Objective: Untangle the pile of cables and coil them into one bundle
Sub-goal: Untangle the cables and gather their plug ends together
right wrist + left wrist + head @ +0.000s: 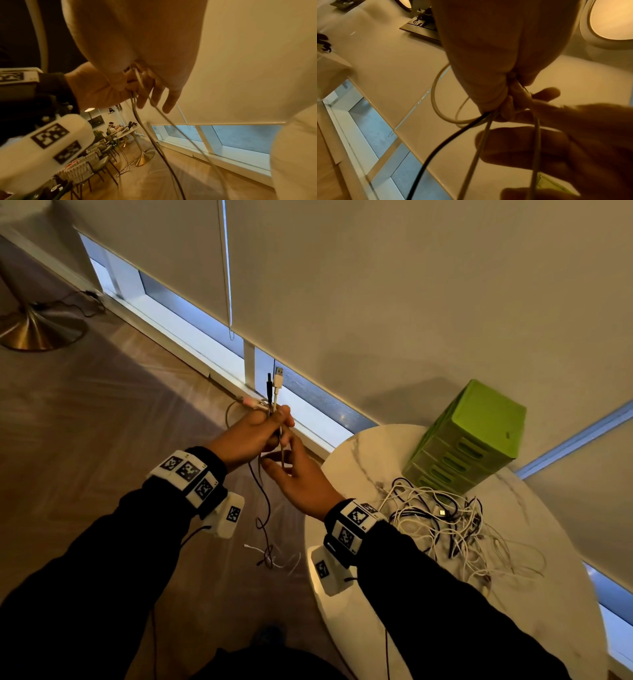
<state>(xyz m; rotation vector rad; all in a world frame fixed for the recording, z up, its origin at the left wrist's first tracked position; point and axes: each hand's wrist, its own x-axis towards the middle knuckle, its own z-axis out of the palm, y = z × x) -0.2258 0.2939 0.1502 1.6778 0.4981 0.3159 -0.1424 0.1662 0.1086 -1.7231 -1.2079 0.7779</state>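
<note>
A few cables (278,405) were held upright in the left hand (250,436), out over the wooden floor (102,412) and to the left of the tabletop (534,594). The fingers (488,75) of that hand were curled round the strands in a closed grip. A white USB plug (279,373) and a black plug (269,383) stood above the fist, side by side. Below the grip, a black strand (263,505) and pale ones were seen hanging down, their ends lying on the floor. A pale loop (440,100) was shown beside the fist in the left wrist view.

The right hand (301,477) was placed just below the left, touching it. Its fingers (169,100) were loosely spread and fairly straight, with the strands running between them; a firm pinch could not be made out.

The remaining pile of cables (445,525), white and black and tangled, was left on the marble tabletop. A green drawer unit (472,436) stood just behind the pile. Roller blinds (376,285) were drawn down over the windows beyond.
</note>
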